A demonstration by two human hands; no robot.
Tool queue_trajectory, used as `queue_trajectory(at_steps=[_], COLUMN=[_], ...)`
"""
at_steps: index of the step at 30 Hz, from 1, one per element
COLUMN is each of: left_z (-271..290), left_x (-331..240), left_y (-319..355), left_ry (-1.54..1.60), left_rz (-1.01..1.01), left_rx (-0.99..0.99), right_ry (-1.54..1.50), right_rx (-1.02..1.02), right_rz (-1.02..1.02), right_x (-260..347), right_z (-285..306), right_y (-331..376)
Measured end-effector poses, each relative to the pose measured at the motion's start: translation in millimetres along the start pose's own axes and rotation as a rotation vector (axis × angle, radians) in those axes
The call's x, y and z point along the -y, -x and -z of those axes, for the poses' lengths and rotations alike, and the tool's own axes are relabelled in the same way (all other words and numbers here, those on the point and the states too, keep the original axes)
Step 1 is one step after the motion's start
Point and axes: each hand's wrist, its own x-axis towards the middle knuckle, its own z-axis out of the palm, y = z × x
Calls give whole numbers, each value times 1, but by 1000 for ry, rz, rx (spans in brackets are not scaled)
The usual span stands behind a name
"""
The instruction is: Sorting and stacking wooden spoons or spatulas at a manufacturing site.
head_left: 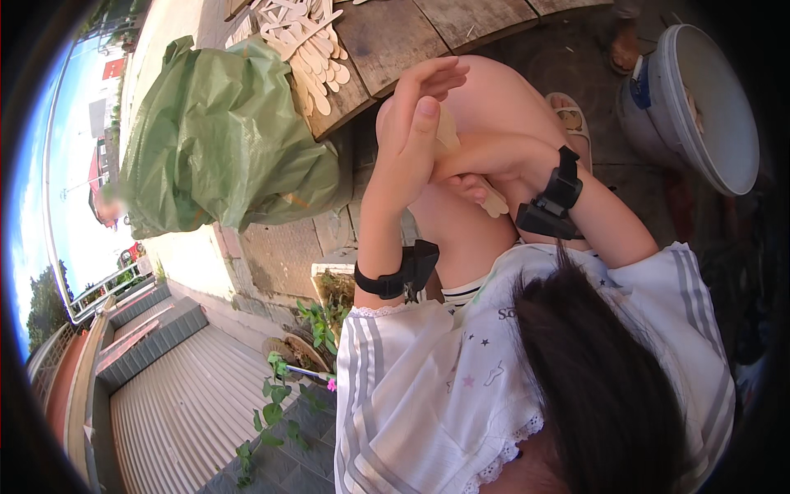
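Observation:
In front of my knees, my right hand [492, 155] is closed round a few flat wooden spoons [494, 202]. Their pale ends stick out below its curled fingers, and more pale wood [447, 132] shows above it, beside my left palm. My left hand [418, 123] is raised with its fingers stretched out and its thumb up. Its palm faces the wood and the right hand, and it grips nothing that I can see. How many spoons are in the right hand is hidden. A loose pile of similar wooden spoons [309, 49] lies on the plank table at the upper left.
The plank table [383, 41] edge runs just beyond my knees. A big green woven sack [222, 136] bulges at the left against the table. A white bucket [671, 107] stands at the far right, near another person's foot [625, 51]. Green plants [276, 403] grow at the lower left.

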Motion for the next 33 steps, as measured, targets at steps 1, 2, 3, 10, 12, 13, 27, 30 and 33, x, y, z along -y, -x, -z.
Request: queue_trajectory(at_steps=[1, 2, 3, 10, 12, 13, 27, 30, 33], left_z=[-4, -7, -11, -9, -11, -11, 110, 130, 119], left_x=[3, 3, -3, -21, -24, -22, 53, 113, 128], left_y=[-2, -2, -4, -10, -3, 0, -51, -44, -50], left_ry=[140, 142, 245, -161, -166, -164, -374, -881, -1204], left_rz=[19, 20, 146, 314, 273, 234, 317, 359, 442], left_rx=[148, 148, 147, 257, 156, 65, -476, -439, -295], right_ry=[-38, -75, -77, 8, 13, 240, 203, 199, 220], right_rx=[98, 197, 197, -131, -375, -321, -205, -195, -208], right_rz=[6, 12, 11, 202, 280, 85, 238, 122, 119], right_x=[-4, -6, -5, -23, -18, -4, 6, -3, 0], right_z=[4, 8, 11, 5, 3, 4, 0, 8, 6], right_y=[-1, -2, -2, -3, -4, -2, 0, -10, -10])
